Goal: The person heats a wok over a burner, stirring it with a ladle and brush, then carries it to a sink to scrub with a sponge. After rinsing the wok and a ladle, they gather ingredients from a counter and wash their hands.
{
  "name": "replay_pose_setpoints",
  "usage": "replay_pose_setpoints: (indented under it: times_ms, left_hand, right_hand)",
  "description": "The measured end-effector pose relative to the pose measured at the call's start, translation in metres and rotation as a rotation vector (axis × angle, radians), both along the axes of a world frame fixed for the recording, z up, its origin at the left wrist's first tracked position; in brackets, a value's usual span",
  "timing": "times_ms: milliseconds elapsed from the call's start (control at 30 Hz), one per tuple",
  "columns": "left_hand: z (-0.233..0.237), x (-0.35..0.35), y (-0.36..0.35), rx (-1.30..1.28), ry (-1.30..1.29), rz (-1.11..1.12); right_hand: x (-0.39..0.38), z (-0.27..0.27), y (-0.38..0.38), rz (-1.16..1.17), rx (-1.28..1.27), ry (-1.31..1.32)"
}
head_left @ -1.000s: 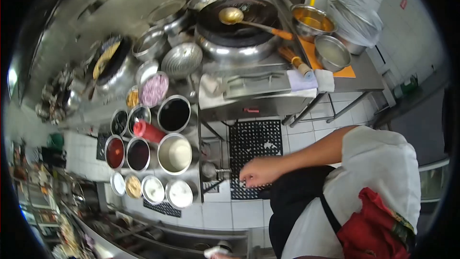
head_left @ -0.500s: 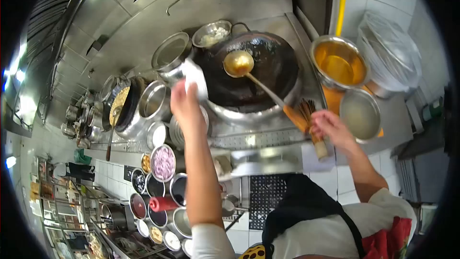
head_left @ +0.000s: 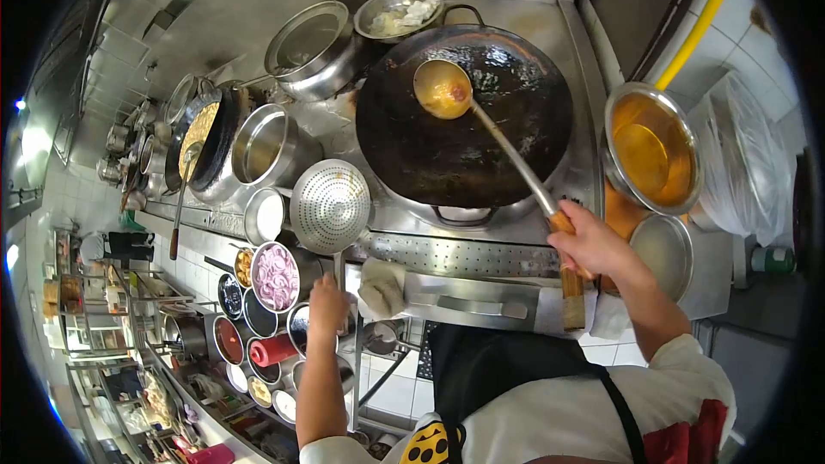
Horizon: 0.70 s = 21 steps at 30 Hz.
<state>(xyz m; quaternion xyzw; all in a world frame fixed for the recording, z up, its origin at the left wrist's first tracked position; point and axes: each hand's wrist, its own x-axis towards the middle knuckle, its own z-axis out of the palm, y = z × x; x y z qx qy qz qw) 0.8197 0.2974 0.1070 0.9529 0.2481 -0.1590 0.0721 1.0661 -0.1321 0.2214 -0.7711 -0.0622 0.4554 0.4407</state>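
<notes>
My right hand (head_left: 597, 245) is closed around the wooden handle of a long ladle (head_left: 516, 155). The ladle's bowl, with some amber liquid in it, rests over the dark wok (head_left: 464, 155). Just below that hand is a bamboo wok brush (head_left: 573, 296), its upper part hidden. On the left, my left hand (head_left: 328, 305) is closed at the handle of a perforated skimmer (head_left: 330, 206), whose round head lies beside the wok. A crumpled cloth (head_left: 381, 286) sits on the counter edge right of that hand.
A steel bowl of orange oil (head_left: 653, 150) and a pan of cloudy liquid (head_left: 662, 253) stand at the right. Lidded and open pots (head_left: 268, 150) line the left. Below are sliced onions (head_left: 277, 278), sauce tubs and a red bottle (head_left: 271, 350). A bowl with white food (head_left: 400, 15) sits behind.
My left hand has come down from a blurred white item beside the wok to the skimmer handle. My right hand has taken hold of the ladle handle. The view has shifted.
</notes>
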Motion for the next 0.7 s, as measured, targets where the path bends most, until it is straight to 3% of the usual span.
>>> replay_pose_setpoints:
  times_ms: [133, 200, 267, 300, 333, 400, 467, 533, 633, 700]
  left_hand:
    - [-0.028, -0.009, -0.004, -0.123, -0.092, 0.179]
    - [-0.029, -0.016, 0.015, -0.555, -0.176, 0.346]
    - [-0.016, -0.01, 0.022, -1.442, -0.266, 0.882]
    - [0.002, -0.003, 0.015, -1.702, -0.284, 1.138]
    - [-0.012, -0.007, 0.021, -1.874, -0.301, 1.15]
    - [-0.005, -0.009, 0.016, -1.821, -0.332, 1.048]
    - [0.015, -0.02, 0.001, -1.851, -0.386, 1.095]
    - [0.062, -0.029, -0.02, -1.595, -0.414, 0.994]
    - [0.088, -0.056, -0.025, -1.654, -0.529, 0.945]
    - [0.11, -0.065, -0.024, -1.57, -0.576, 0.931]
  right_hand:
    - [0.01, 0.006, 0.038, -0.094, 0.275, -0.043]
    - [0.013, 0.011, 0.056, -0.157, 0.413, -0.067]
    - [0.044, 0.031, 0.108, -0.152, 0.595, 0.061]
    - [0.063, 0.035, 0.141, -0.141, 0.614, 0.043]
    - [0.086, 0.034, 0.179, -0.129, 0.636, 0.027]
    - [0.13, 0.016, 0.258, -0.094, 0.611, -0.097]
    - [0.155, 0.009, 0.33, -0.07, 0.382, -0.376]
    - [0.175, -0.001, 0.384, 0.044, 0.07, -0.633]
    - [0.178, 0.004, 0.434, -0.01, 0.05, -0.525]
    - [0.188, 0.003, 0.455, -0.115, 0.365, -0.062]
